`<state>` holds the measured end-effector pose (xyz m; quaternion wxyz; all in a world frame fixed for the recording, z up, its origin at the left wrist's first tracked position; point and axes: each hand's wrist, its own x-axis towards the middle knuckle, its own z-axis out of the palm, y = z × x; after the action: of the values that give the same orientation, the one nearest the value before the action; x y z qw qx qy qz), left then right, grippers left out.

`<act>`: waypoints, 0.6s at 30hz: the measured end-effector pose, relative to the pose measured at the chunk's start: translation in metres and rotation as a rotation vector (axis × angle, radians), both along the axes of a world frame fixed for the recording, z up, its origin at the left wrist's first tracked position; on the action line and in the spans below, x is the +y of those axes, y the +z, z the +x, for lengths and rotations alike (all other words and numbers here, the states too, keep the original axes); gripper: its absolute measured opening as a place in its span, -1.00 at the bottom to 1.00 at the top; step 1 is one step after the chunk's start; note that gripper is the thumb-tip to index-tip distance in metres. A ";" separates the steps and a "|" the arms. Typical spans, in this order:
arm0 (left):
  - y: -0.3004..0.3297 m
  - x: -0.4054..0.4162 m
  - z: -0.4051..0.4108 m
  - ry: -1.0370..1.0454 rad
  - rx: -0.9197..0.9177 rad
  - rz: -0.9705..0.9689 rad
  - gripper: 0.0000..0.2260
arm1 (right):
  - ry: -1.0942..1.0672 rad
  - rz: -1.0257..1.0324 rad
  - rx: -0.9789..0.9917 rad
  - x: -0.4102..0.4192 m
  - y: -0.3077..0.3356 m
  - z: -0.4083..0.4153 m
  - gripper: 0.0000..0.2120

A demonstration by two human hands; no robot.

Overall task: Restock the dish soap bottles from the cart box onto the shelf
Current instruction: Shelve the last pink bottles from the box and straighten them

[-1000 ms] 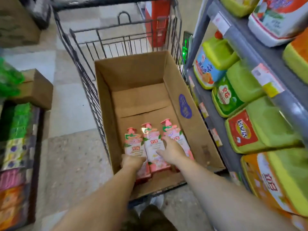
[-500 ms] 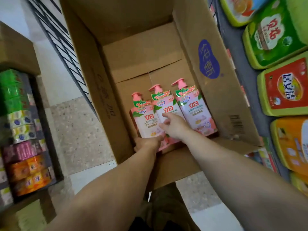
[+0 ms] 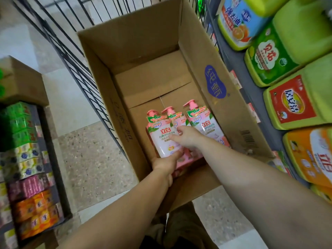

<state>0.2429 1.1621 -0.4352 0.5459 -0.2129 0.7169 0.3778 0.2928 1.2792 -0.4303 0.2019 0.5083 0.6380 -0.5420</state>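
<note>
- Three pink plastic pump-top dish soap bottles (image 3: 181, 130) are lying side by side at the near end of the open brown cardboard box (image 3: 221, 97) in the black wire cart (image 3: 71, 56).
- Left hand (image 3: 166, 163) is gripping the left bottle's base.
- Right hand (image 3: 186, 136) is curling loosely over the middle bottle; grip not confirmed.
- Judgement: full, fairly heavy, glossy and slippery; take the rigid body, not the pump neck.
</note>
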 end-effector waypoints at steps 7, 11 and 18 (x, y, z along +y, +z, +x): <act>0.045 0.003 -0.021 -0.392 0.106 0.312 -0.11 | -0.382 0.087 0.137 -0.011 0.067 0.031 -0.79; 0.087 0.008 -0.004 -0.637 0.111 0.517 -0.35 | -0.682 0.144 0.247 -0.038 0.115 0.071 -0.82; 0.167 0.003 0.067 -0.987 0.135 0.912 -0.56 | -0.928 0.505 0.404 -0.099 0.214 0.167 -0.79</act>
<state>0.3100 1.1652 -0.2684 0.6438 0.4151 0.5316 0.3615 0.4594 1.1803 -0.2160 -0.3117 0.6543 0.4833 -0.4911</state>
